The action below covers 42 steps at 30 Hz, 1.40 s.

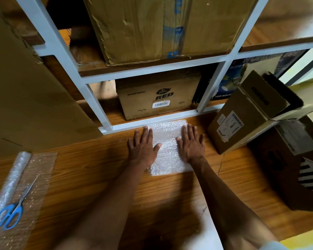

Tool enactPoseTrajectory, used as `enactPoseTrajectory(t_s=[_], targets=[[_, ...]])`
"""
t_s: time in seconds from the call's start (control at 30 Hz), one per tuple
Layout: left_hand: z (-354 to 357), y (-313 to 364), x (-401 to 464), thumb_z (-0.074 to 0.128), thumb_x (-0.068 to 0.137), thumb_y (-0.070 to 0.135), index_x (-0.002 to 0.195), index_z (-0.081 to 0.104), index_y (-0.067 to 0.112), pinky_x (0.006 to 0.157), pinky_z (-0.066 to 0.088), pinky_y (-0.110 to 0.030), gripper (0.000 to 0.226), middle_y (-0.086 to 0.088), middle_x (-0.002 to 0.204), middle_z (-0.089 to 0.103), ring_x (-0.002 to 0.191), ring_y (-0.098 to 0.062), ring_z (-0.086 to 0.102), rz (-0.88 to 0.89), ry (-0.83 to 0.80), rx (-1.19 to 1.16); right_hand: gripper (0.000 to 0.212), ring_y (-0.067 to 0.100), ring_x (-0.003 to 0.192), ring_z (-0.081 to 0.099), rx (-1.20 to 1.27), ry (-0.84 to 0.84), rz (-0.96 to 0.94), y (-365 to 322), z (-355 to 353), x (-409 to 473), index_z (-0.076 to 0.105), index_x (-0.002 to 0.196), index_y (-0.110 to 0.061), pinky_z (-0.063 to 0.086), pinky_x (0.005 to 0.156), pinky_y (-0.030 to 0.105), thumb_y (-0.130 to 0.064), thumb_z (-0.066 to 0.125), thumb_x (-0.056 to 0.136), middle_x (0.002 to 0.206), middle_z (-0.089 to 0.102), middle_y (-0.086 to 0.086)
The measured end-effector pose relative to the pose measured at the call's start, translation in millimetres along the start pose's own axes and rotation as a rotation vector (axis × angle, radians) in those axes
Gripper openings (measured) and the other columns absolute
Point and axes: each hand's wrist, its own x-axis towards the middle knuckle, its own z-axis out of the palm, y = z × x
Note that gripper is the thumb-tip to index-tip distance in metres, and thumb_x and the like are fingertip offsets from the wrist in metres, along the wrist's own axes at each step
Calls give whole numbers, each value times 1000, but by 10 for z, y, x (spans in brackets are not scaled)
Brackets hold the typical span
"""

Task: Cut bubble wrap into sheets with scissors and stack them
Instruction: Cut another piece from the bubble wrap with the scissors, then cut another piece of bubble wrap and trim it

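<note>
left hand (142, 145) flat, palm down, fingers straight and slightly spread, thumb angled toward the right | right hand (192, 143) flat, palm down, fingers straight, thumb angled toward the left | both forearms bare, extended forward, hands side by side, apart

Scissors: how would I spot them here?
Start at the wooden table and follow it to its near left corner, where a strip of bubble wrap lies. The scissors rest on it, the only thing with bright blue handles.
</note>
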Motion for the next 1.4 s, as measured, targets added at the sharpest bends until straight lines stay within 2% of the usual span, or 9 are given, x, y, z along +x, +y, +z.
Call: enactPoseTrajectory(t_s=[0.1,0.17,0.23,0.3,0.37,0.7,0.87,1.13,1.4], targets=[[-14,-82,-122,21,105,65,165,0,30,124,7,-57,73,9,172,-12,159,-28,-8,-8,82,-16,75,24,161,-13,9,89,20,-56,-67,-84,-2,168,-19,-7,127,51,-59,-1,105,175,-9,4],[-22,-128,-245,27,106,60,164,13,28,122,15,-53,67,5,172,5,156,-29,7,-11,134,-44,67,25,163,-1,13,151,-12,-171,-80,-152,12,168,-16,0,129,50,-50,14,110,176,5,7],[-21,-170,-404,32,107,55,160,25,29,118,22,-51,60,2,168,20,151,-29,17,-3,161,-88,56,31,158,24,74,251,-70,-342,-89,-309,35,161,-13,19,128,53,-36,36,110,169,31,12],[-2,-242,-560,35,106,53,155,34,31,116,28,-50,53,1,162,29,145,-28,23,13,177,-123,46,35,140,48,125,339,-173,-546,-53,-507,51,146,-12,39,115,51,-24,53,101,151,52,14],[15,-353,-709,38,105,52,149,41,32,113,32,-49,49,2,157,36,141,-26,29,15,194,-132,43,34,123,56,124,333,-251,-770,10,-729,56,137,-13,45,100,47,-17,59,94,137,58,12],[-11,-1630,-1612,54,102,41,131,62,27,109,39,-42,33,3,135,56,127,-25,45,28,275,-191,28,36,95,59,250,209,-330,-1905,519,-1689,58,120,-16,54,81,46,-20,59,92,111,59,12],[-26,-2536,-2130,58,99,33,123,64,27,103,44,-38,26,5,128,58,122,-21,46,-21,334,-178,20,37,96,63,296,105,-340,-2677,754,-2090,60,115,-18,50,74,40,-27,52,99,113,60,10],[-60,-3825,-2710,57,78,20,100,70,22,90,51,-43,26,-6,108,65,104,-33,58,-159,519,-234,38,38,111,64,276,-76,-303,-3951,1096,-2543,58,121,-21,55,84,44,-53,48,103,126,58,9],[-104,-4466,-2812,74,82,14,112,71,13,93,50,-43,31,-11,107,67,103,-37,59,-191,532,-197,59,35,110,68,308,-141,-115,-4855,1306,-2647,65,113,-20,55,89,41,-74,53,93,117,71,13]])
